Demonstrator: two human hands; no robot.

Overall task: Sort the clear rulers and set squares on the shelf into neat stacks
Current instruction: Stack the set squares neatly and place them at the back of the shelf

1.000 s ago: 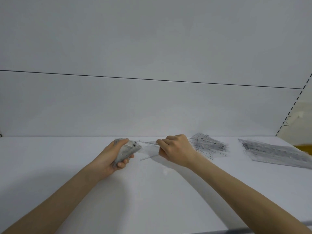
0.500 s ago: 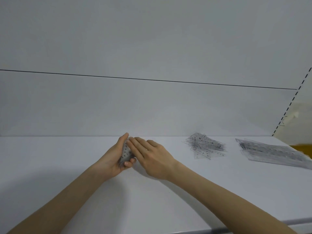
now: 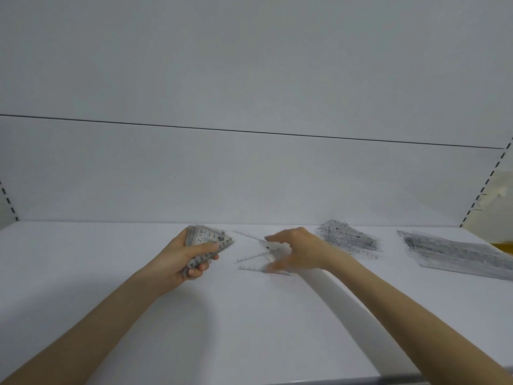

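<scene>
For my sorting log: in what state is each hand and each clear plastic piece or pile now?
Left hand: grips the stack of clear plastic set squares.
Right hand: open, blurred, over the loose set squares.
Untidy set-square heap: lying untouched.
Clear ruler pile: flat, fanned.

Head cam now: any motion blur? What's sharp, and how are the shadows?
Head view: right hand motion-blurred over the loose set squares; left hand and its held stack sharp, numerals readable; soft arm shadows on the shelf, no glare.
</scene>
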